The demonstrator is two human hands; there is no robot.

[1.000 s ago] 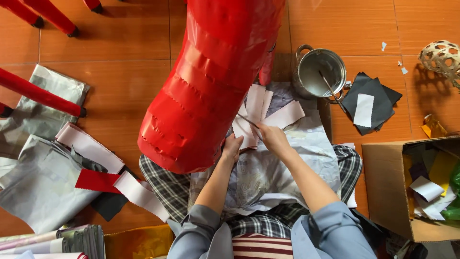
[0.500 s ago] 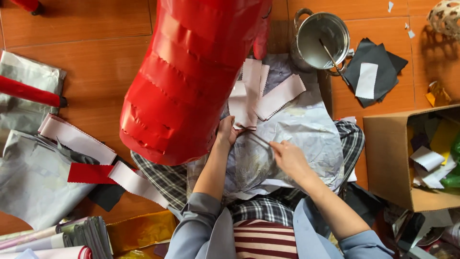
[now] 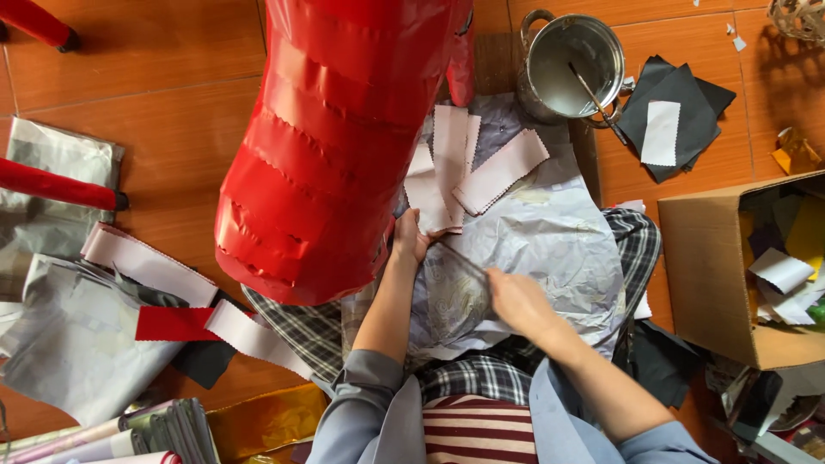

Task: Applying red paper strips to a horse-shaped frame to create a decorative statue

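Left hand (image 3: 411, 238) is pinched on the lower end of a pale pink paper strip (image 3: 427, 196), right at the edge of the big red paper-covered form (image 3: 331, 146). Right hand (image 3: 513, 296) is closed around a thin stick (image 3: 464, 260) running up toward the left hand. Both hover over crumpled white paper (image 3: 550, 236). More pink strips (image 3: 500, 171) fan out just above. Further up sits a metal pot (image 3: 574, 64), and a cardboard box (image 3: 706, 275) of scraps is off to the right.
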